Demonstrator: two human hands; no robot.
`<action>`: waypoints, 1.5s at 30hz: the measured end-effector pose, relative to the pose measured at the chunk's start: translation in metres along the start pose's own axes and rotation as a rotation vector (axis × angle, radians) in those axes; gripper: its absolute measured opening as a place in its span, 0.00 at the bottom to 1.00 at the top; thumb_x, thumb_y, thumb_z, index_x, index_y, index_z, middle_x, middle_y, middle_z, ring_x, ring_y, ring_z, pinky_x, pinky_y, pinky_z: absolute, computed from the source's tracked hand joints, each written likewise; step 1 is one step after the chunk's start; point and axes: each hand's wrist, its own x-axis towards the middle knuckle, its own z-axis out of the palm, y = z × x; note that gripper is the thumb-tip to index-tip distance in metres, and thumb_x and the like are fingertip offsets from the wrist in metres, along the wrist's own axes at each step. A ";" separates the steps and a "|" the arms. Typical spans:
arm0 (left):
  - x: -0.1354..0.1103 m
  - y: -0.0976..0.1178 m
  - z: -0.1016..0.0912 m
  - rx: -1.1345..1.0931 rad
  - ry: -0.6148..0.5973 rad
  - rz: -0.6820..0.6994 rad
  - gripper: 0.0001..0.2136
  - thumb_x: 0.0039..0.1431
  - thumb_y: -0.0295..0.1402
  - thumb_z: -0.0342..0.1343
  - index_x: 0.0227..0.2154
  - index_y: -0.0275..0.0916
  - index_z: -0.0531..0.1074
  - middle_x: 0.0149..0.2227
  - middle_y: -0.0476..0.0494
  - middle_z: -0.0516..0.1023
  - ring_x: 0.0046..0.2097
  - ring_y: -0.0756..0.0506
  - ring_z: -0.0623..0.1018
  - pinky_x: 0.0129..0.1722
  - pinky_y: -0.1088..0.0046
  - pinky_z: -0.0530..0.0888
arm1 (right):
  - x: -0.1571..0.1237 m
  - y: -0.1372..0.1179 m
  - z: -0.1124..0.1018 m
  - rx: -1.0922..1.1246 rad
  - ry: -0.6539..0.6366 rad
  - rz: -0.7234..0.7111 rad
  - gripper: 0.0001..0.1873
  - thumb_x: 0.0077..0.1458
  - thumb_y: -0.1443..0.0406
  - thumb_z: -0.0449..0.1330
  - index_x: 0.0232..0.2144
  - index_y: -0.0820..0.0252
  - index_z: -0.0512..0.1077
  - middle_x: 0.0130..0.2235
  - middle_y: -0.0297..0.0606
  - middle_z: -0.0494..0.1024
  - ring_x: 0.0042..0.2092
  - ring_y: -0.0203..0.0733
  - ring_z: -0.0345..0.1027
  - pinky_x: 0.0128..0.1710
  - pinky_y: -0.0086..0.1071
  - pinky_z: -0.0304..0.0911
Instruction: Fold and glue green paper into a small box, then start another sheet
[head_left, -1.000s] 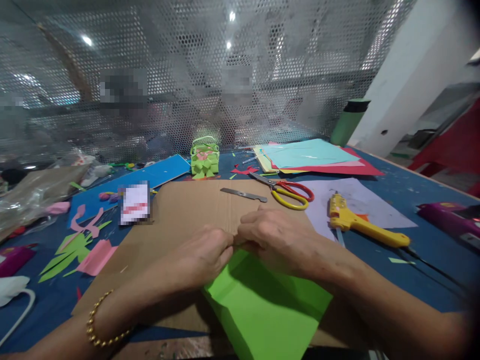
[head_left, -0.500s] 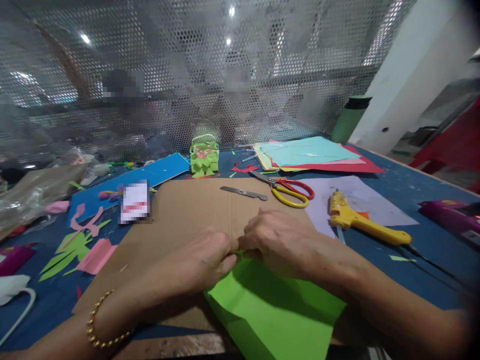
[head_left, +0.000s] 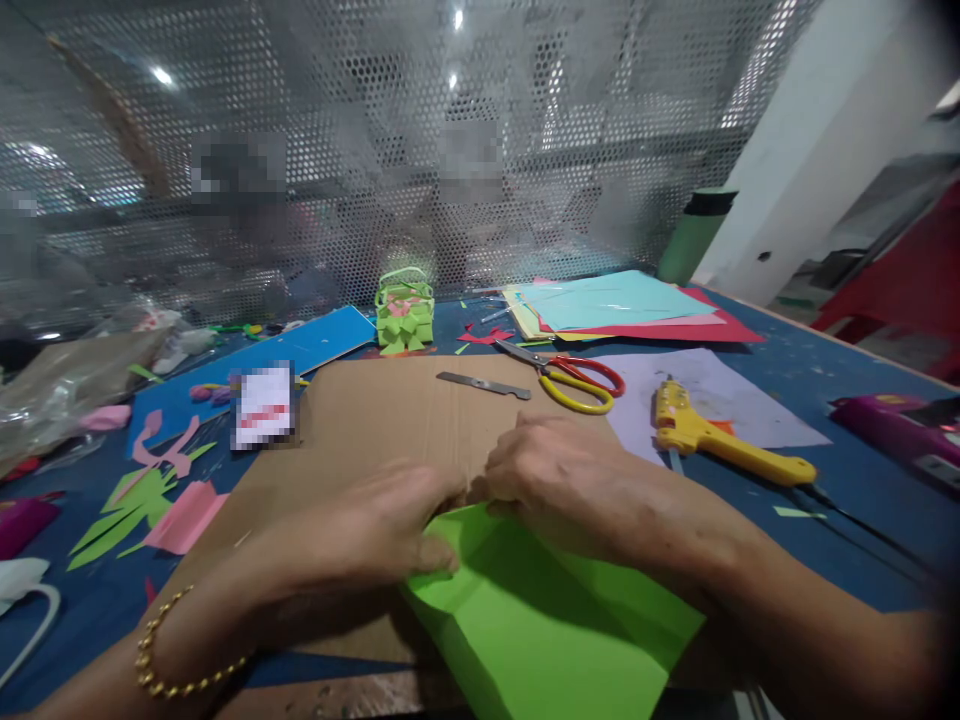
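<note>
A sheet of bright green paper (head_left: 540,630), creased along its sides, lies at the near edge of the brown cardboard (head_left: 375,420). My left hand (head_left: 397,525) is at the paper's upper left edge, its thumb on top and its other fingers beyond the edge, pinching it. My right hand (head_left: 551,475) is closed over the paper's far edge, with the fingertips hidden beneath the hand. Beyond the hands, a flat metal blade (head_left: 484,385) and scissors (head_left: 577,385) with one red and one yellow handle lie on the cardboard.
A yellow glue gun (head_left: 720,440) rests on lilac paper (head_left: 750,400) at right. Coloured sheets (head_left: 622,300) and a small green paper basket (head_left: 405,315) stand behind. Green and pink paper scraps (head_left: 176,520) lie at left. A green bottle (head_left: 697,235) stands back right.
My left hand has slid left along the paper's edge, away from my right hand, uncovering more green paper. My right hand keeps its place. The view has shifted slightly.
</note>
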 end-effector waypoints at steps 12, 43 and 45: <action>0.023 0.001 0.021 -0.279 0.173 -0.017 0.09 0.55 0.31 0.54 0.24 0.38 0.77 0.29 0.48 0.81 0.31 0.46 0.76 0.27 0.73 0.67 | -0.001 -0.015 -0.002 0.044 0.149 0.076 0.12 0.61 0.64 0.60 0.26 0.60 0.77 0.25 0.34 0.76 0.25 0.35 0.62 0.28 0.33 0.48; 0.017 0.002 0.025 -0.258 1.037 0.513 0.05 0.59 0.25 0.63 0.34 0.42 0.76 0.29 0.51 0.73 0.33 0.47 0.71 0.35 0.70 0.66 | -0.004 -0.013 0.000 0.589 0.487 0.222 0.11 0.66 0.61 0.54 0.34 0.55 0.75 0.31 0.29 0.78 0.35 0.34 0.71 0.33 0.27 0.61; 0.017 0.003 0.023 -0.245 1.032 0.536 0.05 0.59 0.25 0.62 0.34 0.42 0.76 0.27 0.52 0.72 0.32 0.48 0.70 0.37 0.69 0.65 | -0.004 -0.014 0.000 0.583 0.490 0.224 0.11 0.65 0.61 0.55 0.34 0.55 0.75 0.31 0.29 0.78 0.34 0.34 0.71 0.32 0.26 0.61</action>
